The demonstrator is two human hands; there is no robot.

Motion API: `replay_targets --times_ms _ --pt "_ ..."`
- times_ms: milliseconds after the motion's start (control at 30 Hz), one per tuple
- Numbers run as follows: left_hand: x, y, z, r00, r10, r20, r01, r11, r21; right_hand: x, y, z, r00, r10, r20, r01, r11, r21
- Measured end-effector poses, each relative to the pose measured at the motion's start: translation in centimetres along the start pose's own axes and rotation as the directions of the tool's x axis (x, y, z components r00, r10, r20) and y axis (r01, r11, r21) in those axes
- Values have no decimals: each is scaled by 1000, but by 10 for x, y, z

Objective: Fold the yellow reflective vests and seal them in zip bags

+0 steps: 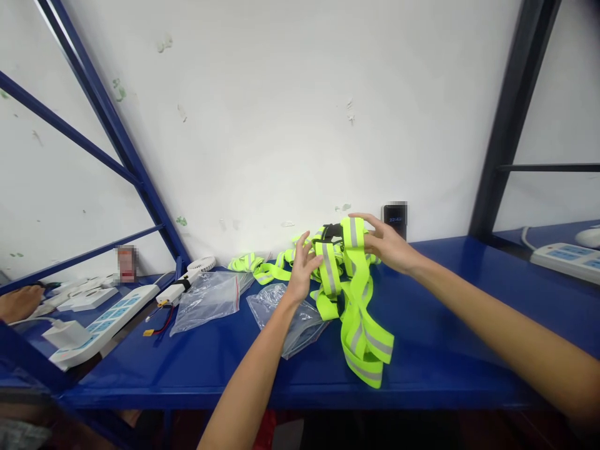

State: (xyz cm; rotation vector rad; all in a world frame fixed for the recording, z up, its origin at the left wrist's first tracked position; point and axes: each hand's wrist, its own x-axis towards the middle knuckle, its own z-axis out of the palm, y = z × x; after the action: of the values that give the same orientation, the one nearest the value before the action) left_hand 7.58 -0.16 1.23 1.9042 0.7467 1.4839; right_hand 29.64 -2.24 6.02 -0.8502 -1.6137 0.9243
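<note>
A reflective harness of fluorescent yellow straps (359,294) with grey stripes hangs in loops above the blue shelf, its lower ends drooping toward the front edge. My right hand (387,245) is closed on an upper strap at the right side. Beside the left loop is my left hand (300,269), thumb and fingers apart, the thumb close to or touching the strap. Between the hands, a black part (332,231) shows among the straps. More yellow strapping (248,262) lies behind and to the left. A clear plastic bag (281,312) lies partly behind my left forearm.
Another clear zip bag (209,300) lies left, near a white fan (201,264) and a yellow-ended cable (152,332). A phone-like device (395,219) leans on the wall. Blue frame posts (126,144) and a power strip (107,322) stand left. Another person's hand (21,303) is far left.
</note>
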Motion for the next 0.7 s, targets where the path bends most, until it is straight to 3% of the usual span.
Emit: replay_targets --times_ms 100,233,300,367,433,533,633,700 --pt "3 -14 3 992 -118 48 125 973 -192 2 18 12 994 106 28 -110 978 177" --pt "6 -25 7 984 -177 21 166 868 -468 -5 29 18 958 172 228 -223 950 219" --pt "7 -26 8 974 -227 -27 180 834 -521 -11 28 17 957 115 265 -142 986 84" --pt "6 -26 8 959 -277 -57 203 816 -541 -17 26 17 970 14 244 19 991 -133" --pt "5 -26 8 954 -293 -63 213 813 -541 -22 26 20 968 -136 211 200 924 -324" --pt "3 -26 8 957 -282 -69 208 832 -515 -23 31 26 914 -354 199 406 791 -458" --pt "1 -23 7 956 -285 -65 222 854 -471 -22 36 28 876 -458 151 470 738 -484" --pt "-1 -19 6 958 -283 -54 241 889 -390 -19 38 27 899 -436 35 402 792 -459"
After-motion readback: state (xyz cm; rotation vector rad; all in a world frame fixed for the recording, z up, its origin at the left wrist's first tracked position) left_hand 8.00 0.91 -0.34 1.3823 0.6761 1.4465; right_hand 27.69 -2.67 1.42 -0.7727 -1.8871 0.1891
